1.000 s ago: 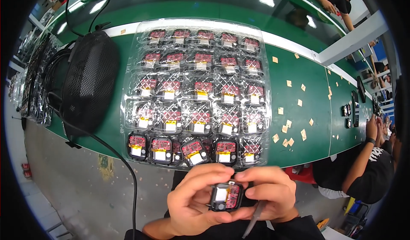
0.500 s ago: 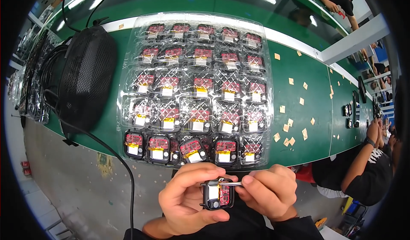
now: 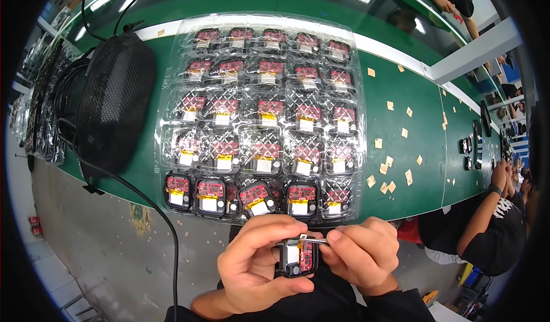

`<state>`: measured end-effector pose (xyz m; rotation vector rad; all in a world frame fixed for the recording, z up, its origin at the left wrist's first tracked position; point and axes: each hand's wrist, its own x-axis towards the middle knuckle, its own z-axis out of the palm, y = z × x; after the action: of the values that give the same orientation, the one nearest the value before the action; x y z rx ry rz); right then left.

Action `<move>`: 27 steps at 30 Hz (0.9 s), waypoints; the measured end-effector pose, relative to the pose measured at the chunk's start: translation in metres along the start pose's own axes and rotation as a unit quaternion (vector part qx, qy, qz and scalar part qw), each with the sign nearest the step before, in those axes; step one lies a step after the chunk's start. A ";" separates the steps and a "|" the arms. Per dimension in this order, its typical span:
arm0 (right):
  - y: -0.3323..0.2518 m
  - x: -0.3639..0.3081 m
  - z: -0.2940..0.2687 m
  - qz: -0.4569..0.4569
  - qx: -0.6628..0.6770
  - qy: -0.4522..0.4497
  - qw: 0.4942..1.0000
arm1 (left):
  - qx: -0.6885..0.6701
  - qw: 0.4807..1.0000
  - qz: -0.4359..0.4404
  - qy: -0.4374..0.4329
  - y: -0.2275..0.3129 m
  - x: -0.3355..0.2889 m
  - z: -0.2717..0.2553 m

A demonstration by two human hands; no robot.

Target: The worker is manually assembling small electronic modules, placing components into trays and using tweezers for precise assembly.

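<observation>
My left hand (image 3: 249,267) grips a small square black device housing (image 3: 298,269) between thumb and fingers. Inside the housing lie a red circuit board (image 3: 307,256), a white battery block (image 3: 293,254) and yellow tape. Pinched in my right hand (image 3: 366,256) are thin metal tweezers (image 3: 317,240). Their tips reach over the housing's upper edge, beside a small pale piece (image 3: 303,236); whether they grip it, I cannot tell. Just beyond my hands, several similar open housings (image 3: 301,192) rest along the near row of a clear plastic tray (image 3: 358,150).
Stacked clear trays hold more housings on the green table (image 3: 401,167). Small tan paper squares (image 3: 409,177) are scattered to the right. A black mesh bag (image 3: 117,93) and a black cable (image 3: 166,222) lie left. Another person (image 3: 481,224) sits at the right.
The housing in my left hand has shifted slightly right and tilted a little. The tweezers have moved slightly up with it, staying at the upper edge.
</observation>
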<state>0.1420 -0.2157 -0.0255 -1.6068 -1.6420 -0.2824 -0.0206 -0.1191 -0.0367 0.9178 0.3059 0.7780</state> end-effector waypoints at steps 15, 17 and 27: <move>-0.003 0.006 0.000 0.124 0.140 -0.028 0.982 | -0.001 1.000 -0.007 0.001 0.002 0.001 -0.002; -0.003 0.006 -0.001 0.119 0.139 -0.032 0.983 | -0.008 1.000 -0.002 -0.003 0.000 0.002 -0.002; -0.004 0.009 0.001 0.099 0.094 -0.049 0.989 | 0.023 1.000 -0.005 -0.004 0.002 0.000 -0.007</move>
<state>0.1392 -0.2090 -0.0183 -1.6438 -1.5178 0.0524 -0.0253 -0.1137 -0.0392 0.9624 0.3222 0.7604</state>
